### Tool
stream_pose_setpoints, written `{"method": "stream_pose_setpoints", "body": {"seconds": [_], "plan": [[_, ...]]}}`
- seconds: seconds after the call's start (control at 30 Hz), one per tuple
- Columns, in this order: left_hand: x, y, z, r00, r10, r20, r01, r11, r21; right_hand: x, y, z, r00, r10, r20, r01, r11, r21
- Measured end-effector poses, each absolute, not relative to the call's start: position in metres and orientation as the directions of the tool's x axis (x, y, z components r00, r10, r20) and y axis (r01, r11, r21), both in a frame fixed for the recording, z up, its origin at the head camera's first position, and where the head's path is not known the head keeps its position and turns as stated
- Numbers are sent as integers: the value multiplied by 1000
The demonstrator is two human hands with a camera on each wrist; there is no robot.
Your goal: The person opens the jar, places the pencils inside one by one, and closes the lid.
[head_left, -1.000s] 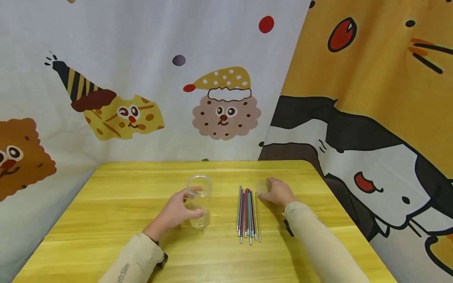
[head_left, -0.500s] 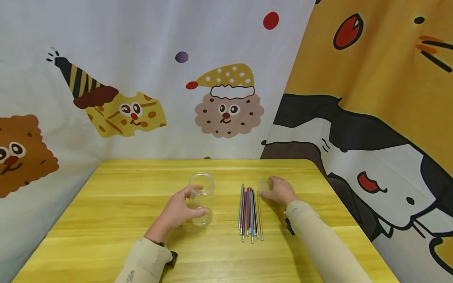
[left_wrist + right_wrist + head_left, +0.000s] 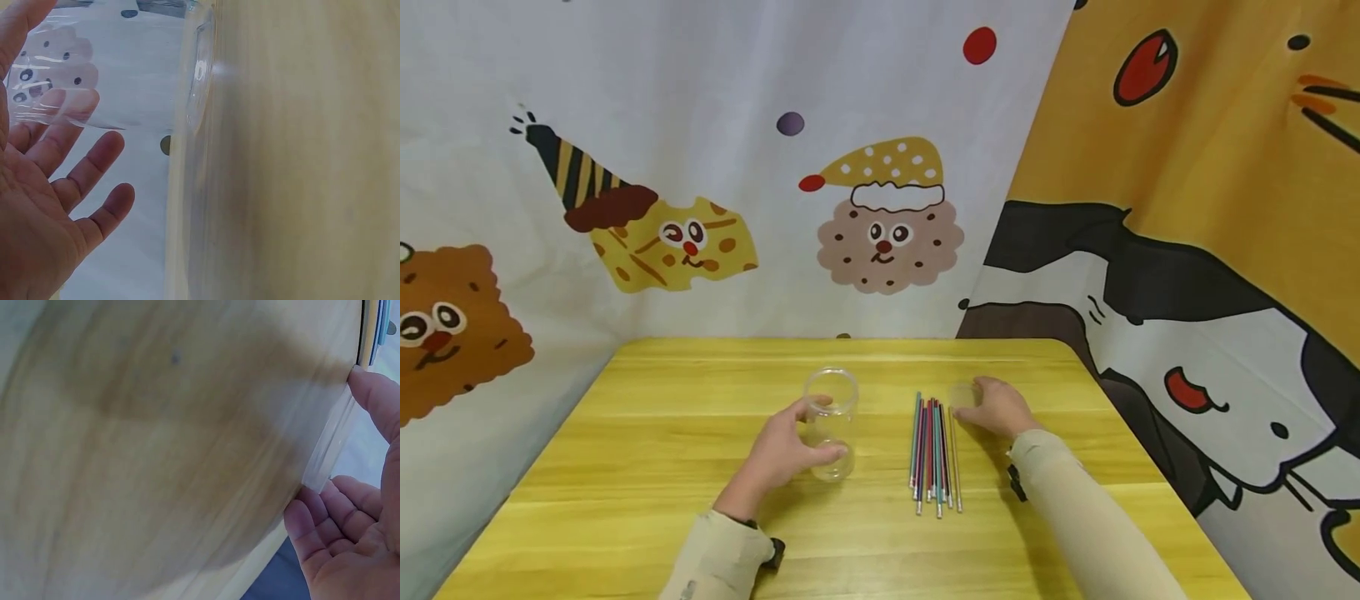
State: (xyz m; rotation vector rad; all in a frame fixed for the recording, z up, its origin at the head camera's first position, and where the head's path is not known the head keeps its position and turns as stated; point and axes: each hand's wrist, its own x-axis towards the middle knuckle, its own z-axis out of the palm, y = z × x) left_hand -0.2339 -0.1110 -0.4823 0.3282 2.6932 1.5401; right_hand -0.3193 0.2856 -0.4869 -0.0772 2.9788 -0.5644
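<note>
Left hand has its thumb on the near side of a clear jar and fingers round the back, so it's loosely gripping it. Jar's upright on the tabletop. Right hand has a clear lid pinched by the edge between thumb and fingers, right by the far end of the pencils. Those lie in 1 loose bunch between the 2 hands, metal ends nearest, gold pencil on the right.
</note>
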Motion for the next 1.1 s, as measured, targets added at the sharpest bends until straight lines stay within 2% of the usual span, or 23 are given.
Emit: {"method": "stream_pose_setpoints", "body": {"seconds": [0.53, 0.77, 0.97, 1.1], "plan": [[-230, -109, -481, -980, 173, 96, 173, 518, 838, -323, 288, -493, -993, -76, -94, -35, 924, -380], [-230, -109, -481, -980, 173, 95, 172, 517, 838, -322, 298, -487, -988, -105, -110, -34, 857, -515], [-230, -110, -481, -979, 184, 92, 174, 503, 847, -316, 300, -473, -997, -77, -20, -51, 816, -575], [-230, -110, -481, -979, 187, 82, 165, 493, 854, -313, 291, -466, -998, -49, 47, -67, 821, -567]]}}
